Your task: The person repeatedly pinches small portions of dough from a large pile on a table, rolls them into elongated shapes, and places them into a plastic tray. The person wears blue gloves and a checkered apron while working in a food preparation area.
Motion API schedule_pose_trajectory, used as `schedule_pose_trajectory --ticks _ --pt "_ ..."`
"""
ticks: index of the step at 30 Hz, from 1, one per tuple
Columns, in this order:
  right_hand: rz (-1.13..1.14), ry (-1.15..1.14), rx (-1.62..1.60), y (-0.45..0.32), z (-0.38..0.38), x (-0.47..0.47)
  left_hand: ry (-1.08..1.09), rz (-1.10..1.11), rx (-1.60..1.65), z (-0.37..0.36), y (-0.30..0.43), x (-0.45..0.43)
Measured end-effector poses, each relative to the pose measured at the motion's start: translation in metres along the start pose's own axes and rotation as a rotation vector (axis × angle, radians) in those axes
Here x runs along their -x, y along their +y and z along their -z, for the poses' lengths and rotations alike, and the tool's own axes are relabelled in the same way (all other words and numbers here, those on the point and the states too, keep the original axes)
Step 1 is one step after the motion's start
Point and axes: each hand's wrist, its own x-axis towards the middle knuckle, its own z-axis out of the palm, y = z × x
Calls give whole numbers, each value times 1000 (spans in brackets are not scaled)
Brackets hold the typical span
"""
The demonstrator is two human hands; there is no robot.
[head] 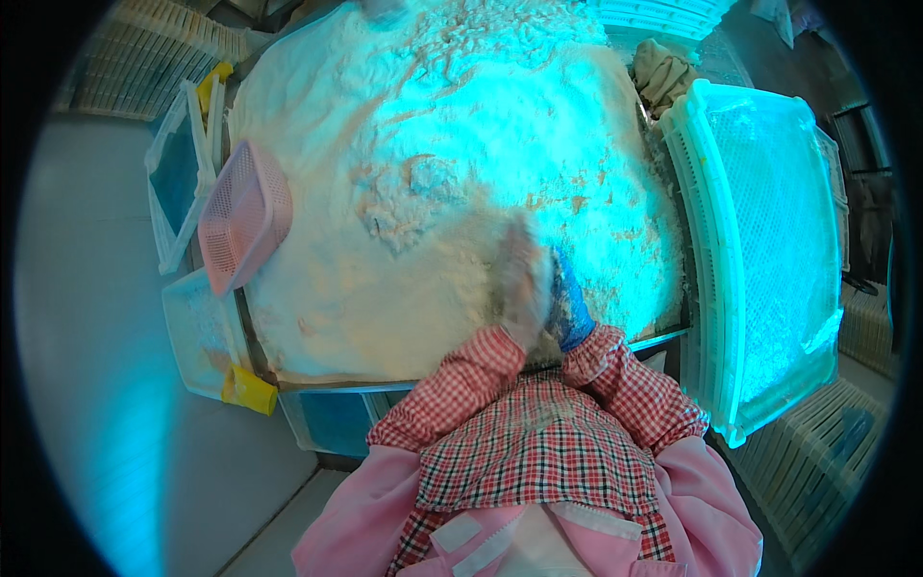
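Note:
My left hand (523, 278) is blurred and dusted with white powder, over the near part of a broad layer of pale powder (404, 303) spread across the worktable. Right beside it is my right hand (568, 306), in a blue glove or covering caked with powder. The two hands are close together, and whether they touch cannot be made out. What either one holds, if anything, is lost in the blur. Beyond them lies a rough, clumpy patch (396, 209) in the powder.
A pink perforated plastic basket (249, 216) rests tilted on the table's left edge. Stacked white mesh trays (771, 252) stand at the right, near a crumpled cloth (660, 72). At the lower left are a translucent bin (198, 332) and a yellow cup-like object (249, 389).

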Motion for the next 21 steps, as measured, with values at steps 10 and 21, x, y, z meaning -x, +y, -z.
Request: schedule_pose_trajectory --ticks 10,21 --pt "-200 -20 28 -107 49 55 -25 444 731 27 -16 -56" --pt "232 318 1190 -320 99 257 -188 205 -326 123 -175 -147"
